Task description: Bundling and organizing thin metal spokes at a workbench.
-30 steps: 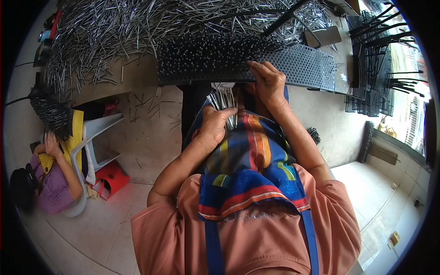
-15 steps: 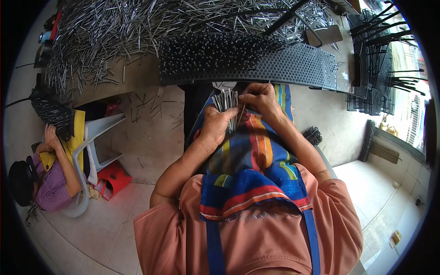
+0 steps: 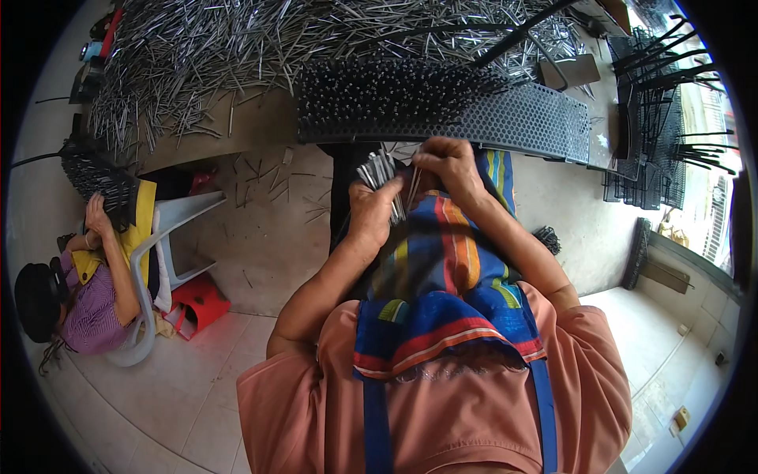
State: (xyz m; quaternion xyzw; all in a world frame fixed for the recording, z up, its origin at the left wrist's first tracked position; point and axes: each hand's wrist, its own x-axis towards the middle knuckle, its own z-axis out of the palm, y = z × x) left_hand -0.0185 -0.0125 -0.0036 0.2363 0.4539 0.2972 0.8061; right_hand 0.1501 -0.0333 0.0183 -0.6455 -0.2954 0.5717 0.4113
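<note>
My left hand (image 3: 371,209) is closed around a bundle of thin grey metallic strips (image 3: 380,167), their upper ends fanning out above the thumb. Right beside it, my right hand (image 3: 452,167) pinches a thin strip (image 3: 414,186), possibly two, pointing down from the fingertips. Just beyond both hands lies a long, curved black perforated panel (image 3: 525,118). Dark strips (image 3: 387,91) stand thickly in its holes over the left and middle, while bare holes show toward the right end. A striped apron (image 3: 458,245) covers my lap under the hands.
A large heap of loose strips (image 3: 213,59) covers the table beyond the panel. Black perforated panels with long strips (image 3: 655,118) stand at the right. At the left, another person (image 3: 99,292) sits on a grey chair (image 3: 142,296) near a red bag (image 3: 197,306). Strips litter the floor.
My right hand has moved slightly up from the bundle, drawing a thin strip away from it. The bundle in my left hand tilts more to the left. The whole view has shifted slightly.
</note>
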